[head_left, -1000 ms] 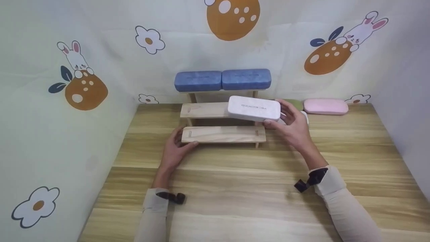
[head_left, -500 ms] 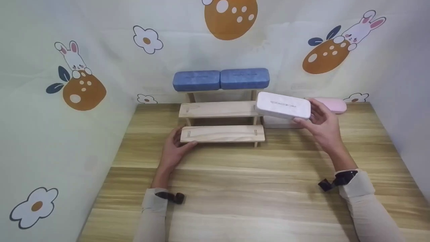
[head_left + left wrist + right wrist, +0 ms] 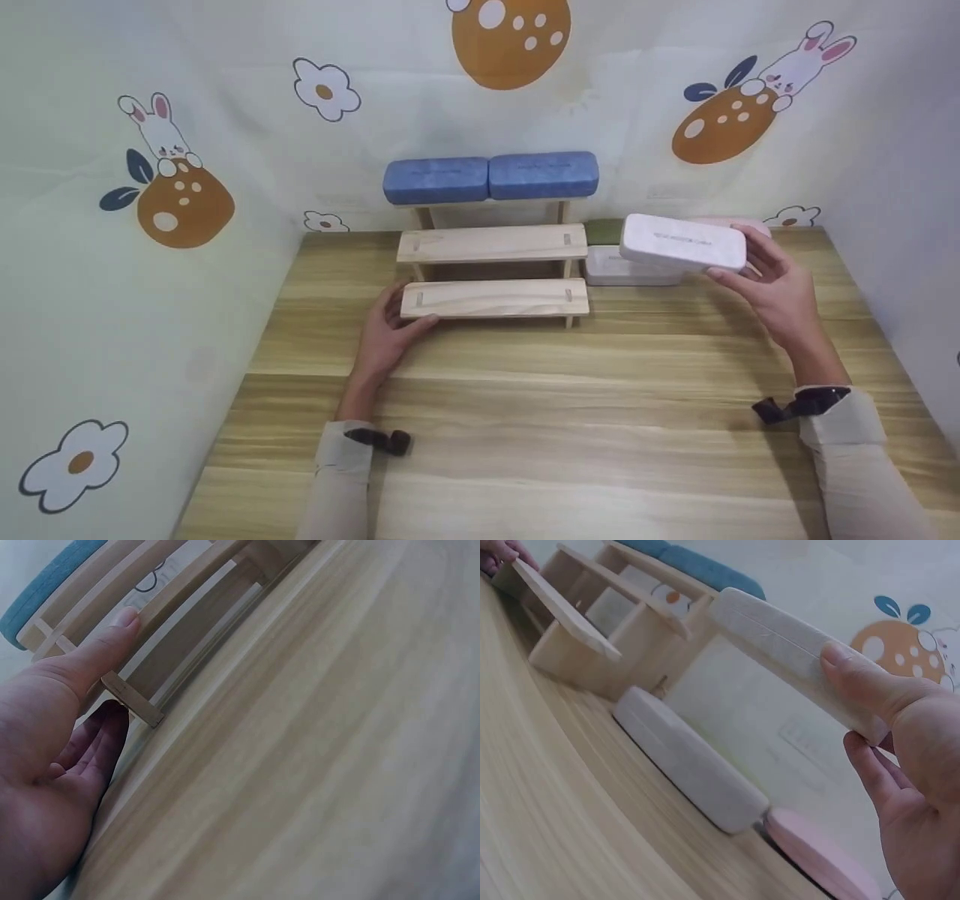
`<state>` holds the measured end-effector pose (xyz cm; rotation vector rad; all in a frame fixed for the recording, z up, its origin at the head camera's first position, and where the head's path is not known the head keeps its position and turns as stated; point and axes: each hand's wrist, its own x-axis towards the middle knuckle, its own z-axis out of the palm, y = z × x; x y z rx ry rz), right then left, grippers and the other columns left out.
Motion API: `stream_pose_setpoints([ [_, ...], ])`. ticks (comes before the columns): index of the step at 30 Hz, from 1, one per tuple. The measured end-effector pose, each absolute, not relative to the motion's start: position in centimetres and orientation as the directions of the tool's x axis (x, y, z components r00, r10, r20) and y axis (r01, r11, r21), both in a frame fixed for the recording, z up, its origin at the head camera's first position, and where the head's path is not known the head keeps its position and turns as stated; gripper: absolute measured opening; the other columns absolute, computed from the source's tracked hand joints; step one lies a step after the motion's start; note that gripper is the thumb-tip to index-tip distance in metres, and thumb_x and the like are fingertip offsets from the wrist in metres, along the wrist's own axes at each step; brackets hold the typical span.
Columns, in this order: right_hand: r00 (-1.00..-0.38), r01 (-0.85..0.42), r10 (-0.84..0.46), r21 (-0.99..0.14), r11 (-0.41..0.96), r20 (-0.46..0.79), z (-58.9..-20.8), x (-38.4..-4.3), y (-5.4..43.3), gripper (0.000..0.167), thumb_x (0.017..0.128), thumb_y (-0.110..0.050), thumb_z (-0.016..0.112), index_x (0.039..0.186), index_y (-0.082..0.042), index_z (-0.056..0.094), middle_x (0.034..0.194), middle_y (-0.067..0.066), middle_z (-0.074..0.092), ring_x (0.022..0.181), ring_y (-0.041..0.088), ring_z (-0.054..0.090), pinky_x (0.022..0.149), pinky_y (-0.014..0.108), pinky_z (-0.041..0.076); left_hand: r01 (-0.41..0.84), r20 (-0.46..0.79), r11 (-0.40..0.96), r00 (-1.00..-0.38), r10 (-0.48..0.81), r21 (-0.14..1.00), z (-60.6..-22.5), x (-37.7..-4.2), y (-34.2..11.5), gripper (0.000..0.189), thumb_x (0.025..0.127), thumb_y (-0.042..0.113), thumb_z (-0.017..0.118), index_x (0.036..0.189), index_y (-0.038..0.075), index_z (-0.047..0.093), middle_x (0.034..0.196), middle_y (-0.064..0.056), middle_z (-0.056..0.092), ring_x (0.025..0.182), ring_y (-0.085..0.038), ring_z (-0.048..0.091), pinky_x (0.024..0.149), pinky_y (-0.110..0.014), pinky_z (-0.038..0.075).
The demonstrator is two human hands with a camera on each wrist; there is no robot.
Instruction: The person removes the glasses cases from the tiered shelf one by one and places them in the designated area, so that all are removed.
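Note:
My right hand (image 3: 784,289) pinches the right end of a white glasses case (image 3: 682,241), thumb in front and fingers behind. The case is raised above the table, its left end a little higher than its right. In the right wrist view the glasses case (image 3: 795,652) shows its long side seam. My left hand (image 3: 386,334) holds the left end of the lowest step of a three-step wooden rack (image 3: 495,298), thumb along the front edge. In the left wrist view the thumb lies on the step and the fingers (image 3: 101,746) curl below it. Two blue glasses cases (image 3: 544,176) occupy the top step.
On the table (image 3: 570,420), right of the rack, lies another white case (image 3: 630,274). Behind it is a green case (image 3: 602,232), partly hidden. A pink case (image 3: 817,851) lies farther right, mostly covered in the head view. Patterned cloth walls (image 3: 247,150) enclose the table.
My right hand has carried the white glasses case rightward, from in front of the rack's middle step to over the cases on the table. My left hand keeps its place on the rack.

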<state>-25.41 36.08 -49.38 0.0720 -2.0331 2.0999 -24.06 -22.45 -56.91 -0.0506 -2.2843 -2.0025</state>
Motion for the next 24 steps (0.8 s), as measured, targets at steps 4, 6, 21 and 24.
stream_pose_setpoints([
  [4,-0.978,-0.172,0.124,-0.984,-0.036,0.166,-49.9,-25.2,37.7,0.080,0.085,0.012,0.086,0.157,-0.007,0.056,0.155,0.006,0.058,0.135,0.009,0.060,0.104,0.013,0.055,0.101,0.107,0.129,-0.993,-0.042,0.986,-57.0,-24.1,-22.4,0.092,0.084,0.020,0.097,0.160,0.007,0.047,0.151,-0.013,0.062,0.137,-0.026,0.062,0.109,-0.022,0.055],
  [6,-0.979,-0.168,0.122,-0.985,-0.028,0.164,-50.1,-25.2,38.4,0.080,0.086,0.012,0.085,0.158,-0.008,0.056,0.156,0.005,0.058,0.135,0.007,0.060,0.103,0.011,0.054,0.110,0.116,0.124,-0.993,-0.038,0.986,-57.0,-24.1,-22.5,0.091,0.084,0.018,0.096,0.160,0.007,0.048,0.151,-0.013,0.062,0.137,-0.026,0.062,0.107,-0.021,0.055],
  [21,-0.986,-0.093,0.137,-0.995,0.047,0.099,-51.5,-25.2,43.1,0.078,0.091,0.000,0.086,0.160,-0.014,0.054,0.165,0.006,0.050,0.132,0.002,0.061,0.100,0.006,0.053,0.119,0.124,0.115,-0.992,-0.030,0.986,-57.0,-24.1,-22.5,0.088,0.084,0.017,0.096,0.159,0.011,0.050,0.149,-0.012,0.064,0.136,-0.025,0.062,0.107,-0.023,0.056],
  [24,-0.988,-0.057,0.141,-0.997,0.052,0.064,-51.7,-25.0,44.0,0.079,0.092,-0.002,0.085,0.162,-0.017,0.051,0.172,0.008,0.042,0.140,0.005,0.058,0.100,0.006,0.052,0.124,0.127,0.116,-0.991,-0.027,0.986,-57.0,-24.2,-22.5,0.088,0.084,0.018,0.096,0.159,0.011,0.050,0.147,-0.011,0.064,0.135,-0.024,0.063,0.107,-0.024,0.057],
])
